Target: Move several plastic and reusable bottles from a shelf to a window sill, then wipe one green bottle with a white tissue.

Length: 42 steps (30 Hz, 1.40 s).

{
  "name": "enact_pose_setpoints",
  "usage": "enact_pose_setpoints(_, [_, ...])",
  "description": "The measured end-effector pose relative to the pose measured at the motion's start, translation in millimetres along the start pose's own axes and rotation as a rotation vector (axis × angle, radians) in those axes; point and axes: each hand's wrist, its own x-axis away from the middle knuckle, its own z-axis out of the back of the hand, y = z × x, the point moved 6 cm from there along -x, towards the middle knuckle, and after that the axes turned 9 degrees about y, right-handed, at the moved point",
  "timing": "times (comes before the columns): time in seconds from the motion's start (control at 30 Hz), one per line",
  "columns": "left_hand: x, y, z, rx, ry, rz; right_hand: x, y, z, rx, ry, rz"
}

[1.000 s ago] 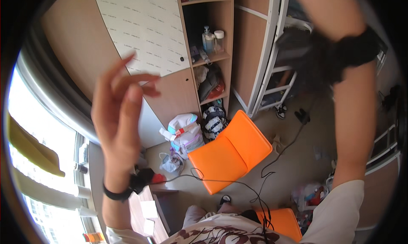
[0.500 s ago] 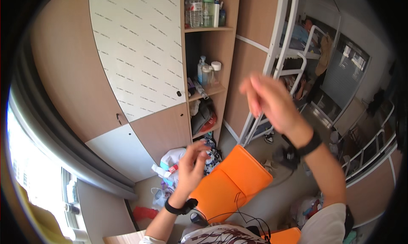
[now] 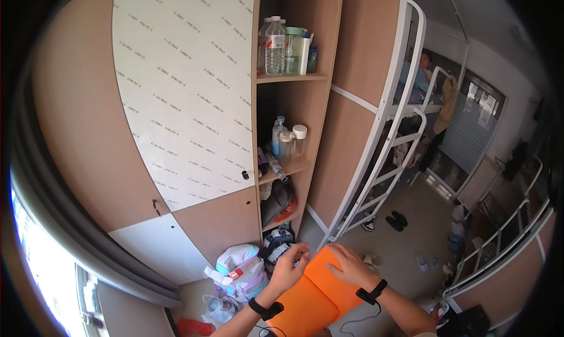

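An orange chair [image 3: 314,305] with a crease across its padded surface stands at the bottom middle. Over its left edge is my left hand [image 3: 289,268], fingers loosely bent and the thumb apart, holding nothing. My right hand [image 3: 351,268] reaches over the chair's far right edge. Its fingers are bent and spread from the thumb; whether they touch the chair I cannot tell. Dark bands circle both wrists, with thin cables beside them.
A tall wardrobe [image 3: 194,102] stands at left beside open shelves [image 3: 294,77] holding bottles. Bags [image 3: 244,275] lie on the floor left of the chair. A white bunk-bed ladder [image 3: 388,175] rises at right, near dark slippers [image 3: 396,221]. A person [image 3: 416,71] lies on the upper bunk.
My right hand has come down and left from high in front of the ladder to the chair. My left hand has shifted down and right. The view has tilted upward.
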Motion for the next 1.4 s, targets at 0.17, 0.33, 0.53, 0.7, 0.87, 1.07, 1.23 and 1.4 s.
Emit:
enact_pose_setpoints(0.17, [-77.4,22.1,13.4,-0.109,0.181,-0.222,26.7,124.9,-55.8,0.164,0.009,-0.087])
enact_pose_setpoints(0.33, [-246.1,88.5,29.5,-0.156,0.346,-0.392,90.3,250.8,-154.5,0.216,-0.250,-0.359])
enact_pose_setpoints(0.53, [-412.3,223.6,59.6,-0.292,0.531,-0.429,152.7,328.6,-242.9,0.162,-0.429,-0.515])
enact_pose_setpoints(0.7, [-488.8,222.9,76.7,-0.713,0.869,-0.549,212.9,377.7,-279.0,0.225,-0.277,-0.439])
enact_pose_setpoints(0.87, [-528.4,202.8,111.2,-0.712,0.854,-0.325,226.2,407.2,-289.6,-0.209,-0.282,-1.013])
enact_pose_setpoints(1.07, [-572.8,182.1,134.3,-0.676,0.780,-0.379,218.0,422.2,-307.3,-0.243,-0.645,-0.985])
enact_pose_setpoints(1.23, [-587.6,162.9,132.0,-0.577,0.776,-0.273,221.7,431.4,-305.1,-0.254,-0.484,-0.944])
enact_pose_setpoints(1.4, [-564.6,175.0,121.5,-0.705,0.800,-0.346,206.1,408.8,-287.9,-0.257,-0.544,-0.936])
